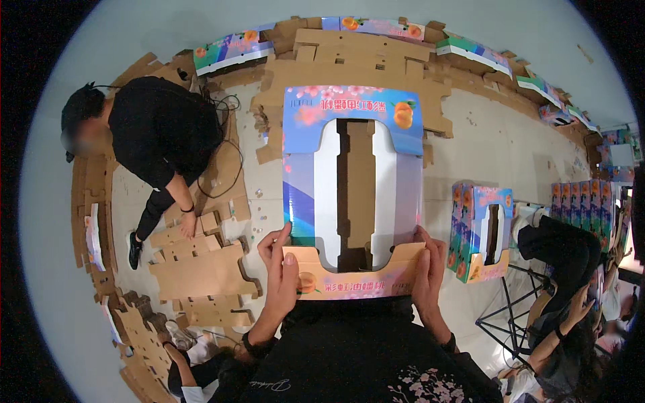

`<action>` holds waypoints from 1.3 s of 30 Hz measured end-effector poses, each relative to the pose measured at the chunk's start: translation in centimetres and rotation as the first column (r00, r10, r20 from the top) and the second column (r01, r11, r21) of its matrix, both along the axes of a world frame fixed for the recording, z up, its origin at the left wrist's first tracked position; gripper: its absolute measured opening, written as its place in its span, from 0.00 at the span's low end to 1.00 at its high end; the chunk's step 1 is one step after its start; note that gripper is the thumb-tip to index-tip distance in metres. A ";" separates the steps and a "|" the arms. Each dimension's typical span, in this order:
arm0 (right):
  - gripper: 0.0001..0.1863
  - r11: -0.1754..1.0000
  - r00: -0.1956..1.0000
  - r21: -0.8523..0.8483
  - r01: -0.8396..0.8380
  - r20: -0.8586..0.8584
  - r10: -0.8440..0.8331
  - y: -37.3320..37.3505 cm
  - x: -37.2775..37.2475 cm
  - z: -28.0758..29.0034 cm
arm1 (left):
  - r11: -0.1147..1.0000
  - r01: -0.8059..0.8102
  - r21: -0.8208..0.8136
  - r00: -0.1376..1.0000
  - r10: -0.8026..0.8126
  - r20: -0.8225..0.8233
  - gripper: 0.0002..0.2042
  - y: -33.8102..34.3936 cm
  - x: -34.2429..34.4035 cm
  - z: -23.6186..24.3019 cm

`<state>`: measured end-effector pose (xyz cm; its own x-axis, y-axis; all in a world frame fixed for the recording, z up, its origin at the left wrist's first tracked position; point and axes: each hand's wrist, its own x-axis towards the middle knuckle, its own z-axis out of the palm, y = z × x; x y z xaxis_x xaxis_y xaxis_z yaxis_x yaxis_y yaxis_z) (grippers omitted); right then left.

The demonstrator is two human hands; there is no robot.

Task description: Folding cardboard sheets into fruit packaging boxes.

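A printed cardboard fruit box (326,195), blue and purple with peach and blossom pictures, is held up in front of my body. Its top has a long cut-out, through which white inner sides and a brown interior show. The near panel is orange-pink. At the near left corner my left hand (278,272) grips the box, thumb on the near panel and fingers along the side. My right hand (430,274) grips the near right corner in the same way. Some fingertips of both hands are hidden by the box.
Flat brown cardboard sheets (198,272) lie on the floor at left, where a crouching person (161,127) in black reaches down. Similar finished boxes (489,221) stand at right, near a black folding stand (514,305) and seated people. More printed boxes (474,54) line the far wall.
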<state>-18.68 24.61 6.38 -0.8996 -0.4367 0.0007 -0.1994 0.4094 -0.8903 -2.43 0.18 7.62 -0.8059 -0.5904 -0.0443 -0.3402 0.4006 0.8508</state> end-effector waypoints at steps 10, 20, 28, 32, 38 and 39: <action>0.28 0.984 0.984 0.068 0.163 -0.081 -0.157 -2.6 -1.5 -0.3 | 0.920 -0.031 0.391 0.971 0.120 -0.206 0.30 -1.1 -1.5 -2.9; 0.57 0.887 0.946 0.446 -0.117 -0.222 0.237 -4.7 0.2 3.5 | 0.523 0.764 0.379 0.591 -0.802 -0.086 0.32 4.9 -1.5 -2.5; 0.54 0.892 0.948 0.439 0.106 -0.315 0.042 6.5 -6.5 -4.1 | 0.835 0.528 0.155 0.849 -0.523 -0.080 0.18 1.0 -2.9 -3.9; 0.54 0.788 0.899 0.528 0.316 -0.433 -0.069 14.5 -11.0 -8.6 | 0.974 0.197 0.113 0.976 -0.184 -0.120 0.15 -1.2 -3.2 -6.0; 0.52 0.680 0.805 0.581 0.448 -0.593 -0.025 20.3 -15.1 -14.1 | 0.953 0.197 -0.232 0.947 -0.246 -0.206 0.08 -0.6 -3.7 -8.5; 0.50 0.686 0.735 0.533 0.496 -0.678 -0.006 19.8 -15.1 -15.1 | 0.954 0.170 -0.247 0.942 -0.231 -0.245 0.08 -0.5 -3.9 -8.7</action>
<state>-33.77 44.44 -8.69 -0.8779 -0.2947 0.3773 -0.3544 0.9299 -0.0982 -6.31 -0.37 -1.04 -0.8720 -0.3857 0.3013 -0.0054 0.6231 0.7821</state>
